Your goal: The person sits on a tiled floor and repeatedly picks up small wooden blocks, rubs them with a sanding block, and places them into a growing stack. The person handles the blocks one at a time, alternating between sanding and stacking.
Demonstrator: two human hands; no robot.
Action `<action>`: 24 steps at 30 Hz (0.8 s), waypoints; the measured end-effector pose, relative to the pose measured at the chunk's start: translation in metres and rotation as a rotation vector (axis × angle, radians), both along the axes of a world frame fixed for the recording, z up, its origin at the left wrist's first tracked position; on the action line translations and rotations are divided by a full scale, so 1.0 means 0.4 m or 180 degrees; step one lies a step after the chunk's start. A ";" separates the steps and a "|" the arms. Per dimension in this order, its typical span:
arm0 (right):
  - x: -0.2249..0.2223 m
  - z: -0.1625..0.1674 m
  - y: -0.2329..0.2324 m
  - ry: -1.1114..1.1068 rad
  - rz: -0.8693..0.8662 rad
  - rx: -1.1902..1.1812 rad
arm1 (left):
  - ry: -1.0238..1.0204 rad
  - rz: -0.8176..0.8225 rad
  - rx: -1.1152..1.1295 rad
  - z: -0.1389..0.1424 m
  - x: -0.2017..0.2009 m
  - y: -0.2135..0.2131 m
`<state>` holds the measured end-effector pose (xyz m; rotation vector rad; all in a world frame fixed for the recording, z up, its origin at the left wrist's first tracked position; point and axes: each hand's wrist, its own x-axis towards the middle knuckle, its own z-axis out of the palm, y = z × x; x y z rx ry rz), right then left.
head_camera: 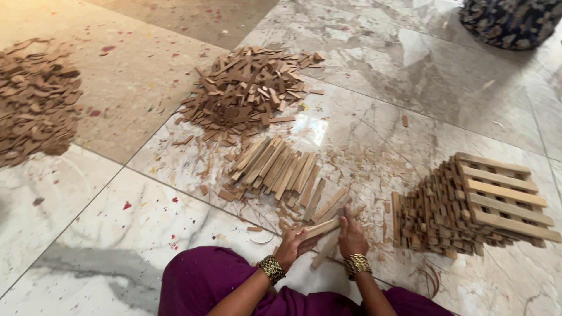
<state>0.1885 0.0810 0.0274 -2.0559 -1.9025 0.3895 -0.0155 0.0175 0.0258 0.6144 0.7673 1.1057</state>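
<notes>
My left hand [293, 243] grips a short wooden slat [321, 228] held just above the floor. My right hand [352, 233] rests on the same slat's far end, fingers curled over it. Both wrists wear beaded gold bangles. Another slat [324, 250] lies on the marble under my hands. A row of loose pale slats [280, 168] lies just beyond my hands. To the right stands a criss-cross stack of slats [474, 205], leaning on its side.
A heap of darker wood pieces [246, 93] lies farther back, and another brown pile [32, 96] at the left edge. Wood shavings litter the marble floor [88, 222]. A dark patterned cloth bundle [512, 20] sits top right. My purple garment [205, 281] covers my lap.
</notes>
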 end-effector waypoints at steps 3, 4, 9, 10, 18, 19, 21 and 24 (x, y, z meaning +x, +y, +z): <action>0.074 0.007 0.063 0.0681 -0.0170 0.0069 | -0.0299 0.0213 -0.0351 0.013 -0.006 0.022; 0.091 0.011 0.072 0.1232 -0.0376 -0.0188 | -0.0349 0.0189 -0.0308 0.013 -0.005 0.022; 0.142 0.010 0.046 0.5311 -0.0402 -0.0628 | -0.0043 0.0047 -0.0259 0.000 -0.009 0.034; 0.146 0.011 0.027 0.5330 -0.0288 -0.0779 | -0.0020 0.0027 -0.0358 -0.004 -0.007 0.030; 0.162 -0.019 -0.021 0.6551 -0.0782 -0.0890 | 0.1147 -0.0485 0.0887 0.000 0.032 0.017; 0.162 -0.024 -0.019 0.6491 -0.1049 -0.0872 | 0.1681 -0.0608 0.1112 0.002 0.043 0.010; 0.160 -0.031 -0.017 0.6313 -0.1322 -0.0934 | 0.2755 -0.0839 0.1570 0.004 0.064 -0.009; 0.146 -0.036 -0.022 0.6082 -0.1416 -0.1138 | 0.2972 -0.0609 0.2645 0.003 0.079 -0.031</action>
